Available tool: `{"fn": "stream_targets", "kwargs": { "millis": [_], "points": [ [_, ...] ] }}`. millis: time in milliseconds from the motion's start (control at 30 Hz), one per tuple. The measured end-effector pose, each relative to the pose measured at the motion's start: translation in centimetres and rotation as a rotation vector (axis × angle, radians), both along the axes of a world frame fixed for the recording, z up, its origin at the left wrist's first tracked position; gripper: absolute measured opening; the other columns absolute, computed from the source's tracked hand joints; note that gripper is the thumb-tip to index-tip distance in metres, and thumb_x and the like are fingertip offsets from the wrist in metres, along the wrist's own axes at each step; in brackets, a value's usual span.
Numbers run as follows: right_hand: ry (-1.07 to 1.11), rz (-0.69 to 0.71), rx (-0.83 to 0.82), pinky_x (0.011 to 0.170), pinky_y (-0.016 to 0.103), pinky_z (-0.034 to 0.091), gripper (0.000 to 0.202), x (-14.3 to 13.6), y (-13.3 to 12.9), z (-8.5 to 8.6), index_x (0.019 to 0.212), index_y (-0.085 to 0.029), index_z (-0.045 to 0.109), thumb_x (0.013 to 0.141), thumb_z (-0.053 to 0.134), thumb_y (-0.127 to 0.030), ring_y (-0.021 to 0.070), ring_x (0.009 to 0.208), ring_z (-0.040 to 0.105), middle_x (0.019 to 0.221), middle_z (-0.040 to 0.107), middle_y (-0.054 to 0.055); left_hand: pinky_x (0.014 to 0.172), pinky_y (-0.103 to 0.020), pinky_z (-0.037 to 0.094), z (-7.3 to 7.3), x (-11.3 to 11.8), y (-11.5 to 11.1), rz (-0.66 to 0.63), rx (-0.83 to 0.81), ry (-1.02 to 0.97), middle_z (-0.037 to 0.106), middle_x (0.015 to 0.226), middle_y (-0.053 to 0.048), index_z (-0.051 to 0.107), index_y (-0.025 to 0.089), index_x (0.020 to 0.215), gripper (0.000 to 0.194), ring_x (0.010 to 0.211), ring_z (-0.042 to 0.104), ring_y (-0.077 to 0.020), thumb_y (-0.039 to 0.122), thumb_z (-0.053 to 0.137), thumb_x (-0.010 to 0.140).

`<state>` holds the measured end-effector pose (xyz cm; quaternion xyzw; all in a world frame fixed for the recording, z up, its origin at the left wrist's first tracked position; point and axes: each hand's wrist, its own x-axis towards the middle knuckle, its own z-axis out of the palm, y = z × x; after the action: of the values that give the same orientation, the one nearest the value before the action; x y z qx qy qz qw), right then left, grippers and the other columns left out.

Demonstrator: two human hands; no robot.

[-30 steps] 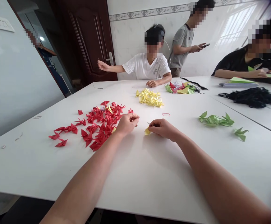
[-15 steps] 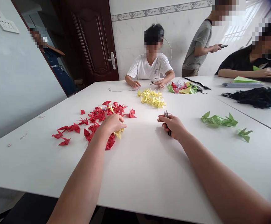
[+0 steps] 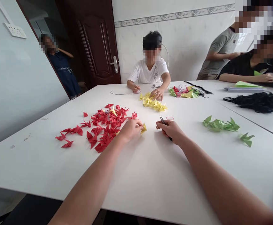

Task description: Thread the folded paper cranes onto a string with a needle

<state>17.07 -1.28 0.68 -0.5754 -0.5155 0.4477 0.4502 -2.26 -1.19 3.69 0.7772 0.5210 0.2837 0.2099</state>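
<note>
My left hand [image 3: 132,129] pinches a yellow paper crane [image 3: 144,128] by its edge, just above the white table [image 3: 136,175]. To its left lies a loose pile of red paper cranes [image 3: 108,131] with a few yellow bits among them. My right hand [image 3: 170,130] is closed round small scissors [image 3: 162,120], their metal tips pointing up and away from me and a dark handle end showing below the fingers. A short gap separates the hands. Beyond them is a cluster of yellow paper cranes [image 3: 151,102].
Green paper cranes [image 3: 221,125] lie to the right. Further back are a mixed-colour heap of folded paper [image 3: 185,91], a black bundle of strands [image 3: 256,101] and a paper stack [image 3: 244,87]. Across the table, a person in white [image 3: 148,70] reaches to the yellow cluster.
My left hand has moved right, away from the red pile, with a yellow crane in its fingers. The scissors have tilted slightly. The person opposite has reached onto the yellow cranes.
</note>
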Motion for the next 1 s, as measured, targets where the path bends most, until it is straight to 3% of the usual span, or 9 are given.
{"fn": "stream_targets", "kwargs": {
  "millis": [233,467,567,700,800,1000],
  "points": [
    [0.000,0.068,0.022,0.036,0.019,0.024,0.020,-0.4,-0.3,0.2,0.078,-0.017,0.060,0.069,0.059,-0.035,0.0037,0.041,0.036,0.073,0.060,0.001,0.061,-0.024,0.044,-2.3,2.0,-0.1,-0.053,-0.022,-0.238,0.063,0.073,-0.001,0.055,0.018,0.081,0.010,0.064,0.057,-0.0122,0.022,0.046,0.078],
    [-0.060,0.079,-0.016,0.036,0.018,0.023,0.025,-1.0,-0.6,0.3,0.085,-0.018,0.062,0.069,0.060,-0.037,0.0054,0.037,0.033,0.046,0.046,-0.005,0.064,-0.025,0.047,-3.4,2.7,0.2,-0.096,-0.127,-0.488,0.064,0.079,-0.004,0.059,0.015,0.082,0.018,0.067,0.059,-0.0122,0.030,0.056,0.073],
    [-0.045,0.075,-0.020,0.036,0.019,0.025,0.026,-1.0,-0.5,0.3,0.086,-0.018,0.061,0.069,0.060,-0.038,0.0061,0.039,0.036,0.049,0.048,-0.004,0.066,-0.026,0.048,-3.3,2.9,0.1,-0.114,-0.163,-0.570,0.065,0.079,-0.005,0.062,0.014,0.081,0.023,0.069,0.059,-0.0133,0.034,0.061,0.069],
    [-0.014,0.070,0.081,0.039,0.020,0.029,0.035,-0.9,-0.4,0.3,0.081,-0.018,0.060,0.074,0.051,-0.051,0.0057,0.044,0.038,0.074,0.059,0.003,0.070,-0.028,0.047,-3.1,2.7,0.4,-0.035,-0.191,-0.657,0.066,0.081,-0.005,0.065,0.014,0.082,0.026,0.072,0.059,-0.0140,0.034,0.066,0.065],
    [-0.116,0.100,0.212,0.047,0.021,0.034,0.036,-0.8,-0.6,0.5,0.080,-0.018,0.060,0.077,0.047,-0.051,0.0078,0.052,0.043,0.079,0.059,0.003,0.072,-0.029,0.047,-3.0,2.4,0.8,0.049,-0.202,-0.719,0.067,0.082,-0.005,0.066,0.014,0.082,0.025,0.073,0.059,-0.0138,0.029,0.068,0.063],
    [-0.498,0.261,0.398,0.050,0.022,0.030,0.032,-1.3,-1.3,0.8,0.072,-0.018,0.061,0.081,0.043,-0.043,0.0095,0.052,0.038,0.059,0.052,-0.001,0.074,-0.028,0.047,-2.7,2.4,0.7,0.052,-0.196,-0.733,0.068,0.083,-0.004,0.066,0.016,0.080,0.017,0.076,0.060,-0.0140,0.024,0.065,0.065]
  ]
}}
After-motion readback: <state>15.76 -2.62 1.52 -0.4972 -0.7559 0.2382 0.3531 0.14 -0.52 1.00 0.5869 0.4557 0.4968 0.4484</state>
